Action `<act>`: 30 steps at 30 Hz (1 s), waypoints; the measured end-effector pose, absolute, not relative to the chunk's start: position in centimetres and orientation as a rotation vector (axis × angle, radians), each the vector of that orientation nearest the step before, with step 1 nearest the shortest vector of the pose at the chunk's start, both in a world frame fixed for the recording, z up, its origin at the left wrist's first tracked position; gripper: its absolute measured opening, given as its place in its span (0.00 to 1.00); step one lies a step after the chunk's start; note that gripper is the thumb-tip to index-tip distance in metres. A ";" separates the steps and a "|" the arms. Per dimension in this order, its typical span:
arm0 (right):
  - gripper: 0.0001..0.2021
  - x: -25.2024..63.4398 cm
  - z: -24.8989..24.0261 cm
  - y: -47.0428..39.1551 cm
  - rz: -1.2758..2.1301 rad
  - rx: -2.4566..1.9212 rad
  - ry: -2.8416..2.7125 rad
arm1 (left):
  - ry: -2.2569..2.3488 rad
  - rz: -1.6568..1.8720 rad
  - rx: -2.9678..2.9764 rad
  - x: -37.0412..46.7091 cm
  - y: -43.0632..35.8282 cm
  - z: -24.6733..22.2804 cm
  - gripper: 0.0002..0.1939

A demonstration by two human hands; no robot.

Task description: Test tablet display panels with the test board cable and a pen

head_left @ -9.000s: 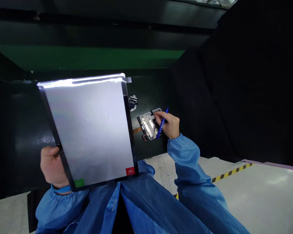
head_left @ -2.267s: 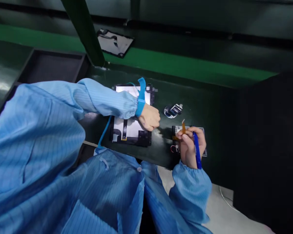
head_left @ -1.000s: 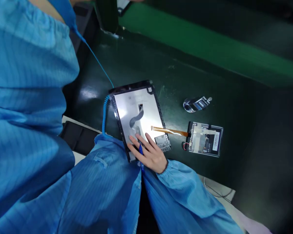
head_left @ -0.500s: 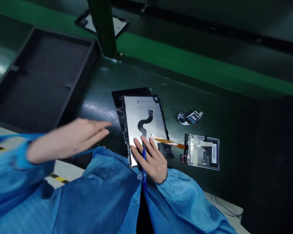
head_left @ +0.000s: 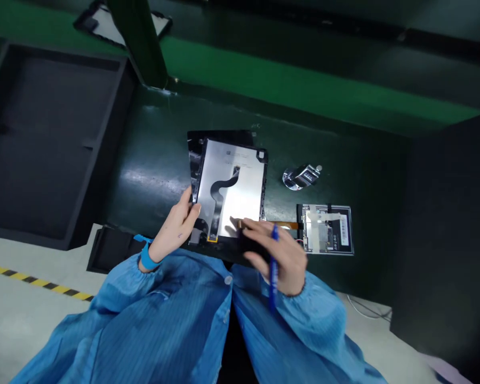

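A display panel [head_left: 236, 205] with a silver back lies tilted over a black panel [head_left: 220, 137]. A dark ribbon cable [head_left: 217, 200] curves down its back to a gold-edged end near the lower edge. My left hand [head_left: 175, 228] grips the panel's left edge, thumb on top and fingers at the side. My right hand [head_left: 284, 258] has a blue pen [head_left: 273, 272] tucked between its fingers. Its fingertips are over the panel's lower right corner, by an orange flex cable [head_left: 286, 225] from a small circuit unit [head_left: 328, 229]. What the fingertips touch is blurred.
A chrome tally counter [head_left: 302, 176] stands right of the panel. At the left is a large dark tray [head_left: 80, 213], with a green post [head_left: 138, 48] behind it. Another panel [head_left: 108, 26] lies at the back. A large dark block [head_left: 444, 224] borders the right.
My left hand has come in from the left and taken the panel's edge. My right hand has lifted off the ribbon cable and shifted right with the pen. The view has also shifted.
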State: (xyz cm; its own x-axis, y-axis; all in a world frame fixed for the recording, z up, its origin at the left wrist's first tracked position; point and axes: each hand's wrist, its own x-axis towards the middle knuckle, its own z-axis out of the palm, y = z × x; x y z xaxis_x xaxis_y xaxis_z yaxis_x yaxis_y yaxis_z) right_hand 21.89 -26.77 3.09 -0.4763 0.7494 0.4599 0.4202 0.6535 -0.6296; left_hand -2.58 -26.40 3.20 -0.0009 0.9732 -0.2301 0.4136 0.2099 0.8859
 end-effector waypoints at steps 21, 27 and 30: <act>0.19 15.1 2.1 -28.4 0.900 -1.361 -1.635 | 1.929 0.049 1.877 -2.4 -28.6 4.3 0.30; 0.16 15.3 1.3 -28.2 0.723 -1.252 -1.856 | 1.950 0.001 1.962 -2.3 -28.5 4.4 0.30; 0.16 15.2 1.0 -28.3 0.683 -1.230 -1.886 | 1.951 -0.030 1.964 -2.2 -28.4 4.3 0.30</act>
State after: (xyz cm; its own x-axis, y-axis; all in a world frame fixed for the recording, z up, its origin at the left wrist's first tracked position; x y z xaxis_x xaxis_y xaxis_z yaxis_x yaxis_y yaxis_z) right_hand 15.15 -28.30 1.00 -0.2384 0.9203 0.3102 0.5085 0.3904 -0.7675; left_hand -2.20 -28.45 4.29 0.0405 0.9616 -0.2715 0.9695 0.0279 0.2436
